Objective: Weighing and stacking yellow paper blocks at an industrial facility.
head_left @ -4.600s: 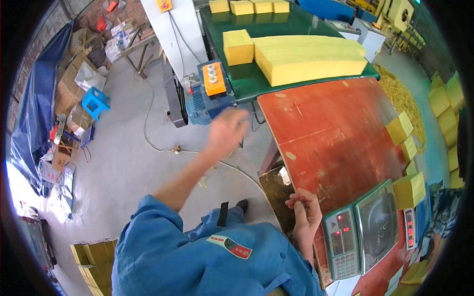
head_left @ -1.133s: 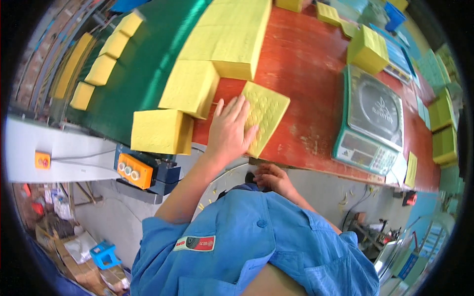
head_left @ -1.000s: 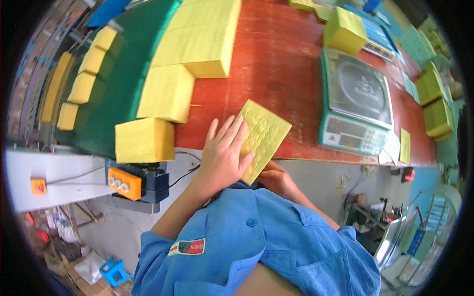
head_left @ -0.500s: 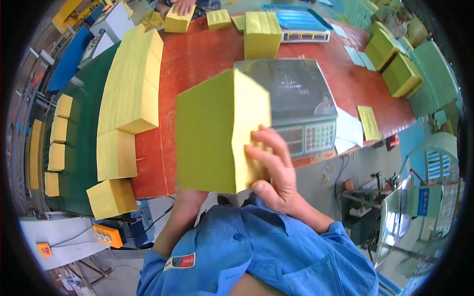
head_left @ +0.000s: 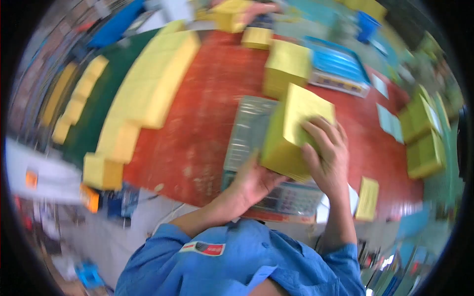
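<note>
A thick stack of yellow paper (head_left: 289,133) is tilted over the digital scale (head_left: 242,133), hiding much of its platform. My right hand (head_left: 328,155) grips its right side, with fingers spread over the upper face. Against the lower left edge, my left hand (head_left: 254,182) supports it from below, and its fingertips are partly hidden behind the stack. Motion smears the picture, so I cannot tell whether the stack touches the scale. Just beyond it stands another yellow paper stack (head_left: 286,64).
Long rows of yellow stacks (head_left: 148,84) line the left of the red table (head_left: 197,108). A second scale with a blue tray (head_left: 338,61) stands at the back. Several stacks (head_left: 424,153) sit far right, near a yellow slip (head_left: 367,198). At the far edge a co-worker's hand (head_left: 259,9) touches yellow paper.
The stack has moved right and over the scale, turning so that its narrower upper face shows. My left hand has come into sight at its lower edge. The whole view has shifted.
</note>
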Motion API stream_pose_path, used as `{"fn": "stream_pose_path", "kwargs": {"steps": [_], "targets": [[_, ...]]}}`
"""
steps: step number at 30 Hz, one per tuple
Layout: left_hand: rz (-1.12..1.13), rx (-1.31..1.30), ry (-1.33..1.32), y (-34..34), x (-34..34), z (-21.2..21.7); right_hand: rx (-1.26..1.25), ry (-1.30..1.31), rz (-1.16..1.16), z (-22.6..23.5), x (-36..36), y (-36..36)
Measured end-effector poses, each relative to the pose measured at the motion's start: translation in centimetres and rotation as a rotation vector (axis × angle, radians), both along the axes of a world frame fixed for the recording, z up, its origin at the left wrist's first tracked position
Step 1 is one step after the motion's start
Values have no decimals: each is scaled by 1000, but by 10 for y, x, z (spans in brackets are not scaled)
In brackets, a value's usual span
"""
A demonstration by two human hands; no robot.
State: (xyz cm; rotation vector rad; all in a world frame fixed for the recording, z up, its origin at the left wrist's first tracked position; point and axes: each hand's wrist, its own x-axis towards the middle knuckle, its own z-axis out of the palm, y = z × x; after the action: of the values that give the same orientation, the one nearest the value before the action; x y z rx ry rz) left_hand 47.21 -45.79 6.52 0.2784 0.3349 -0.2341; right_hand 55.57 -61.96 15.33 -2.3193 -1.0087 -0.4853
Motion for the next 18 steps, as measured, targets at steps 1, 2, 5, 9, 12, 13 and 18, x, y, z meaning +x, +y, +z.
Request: {"fn": "stream_pose_path", "kwargs": {"steps": [1,2,5,9,12,13,18], "targets": [[11,-40,40,7,-20,0,-15,-5,35,-3,-7,5],[-36,-21,52,15,-33,-5,-72,-4,13,-3,-16,8],[-147,120,37,47,-55,-13,-201,-14,-84,9,-35,3],[109,592,-84,116,-89,0,-48,-117,9,34,-52,53],[351,1199,32,192,-85,11,144,160,436,44,-65,136],[529,1762,5,221,-82,9,119,173,485,37,-66,173],[699,2667,71,340,-39,-5,175,189,542,-41,-29,346]]}}
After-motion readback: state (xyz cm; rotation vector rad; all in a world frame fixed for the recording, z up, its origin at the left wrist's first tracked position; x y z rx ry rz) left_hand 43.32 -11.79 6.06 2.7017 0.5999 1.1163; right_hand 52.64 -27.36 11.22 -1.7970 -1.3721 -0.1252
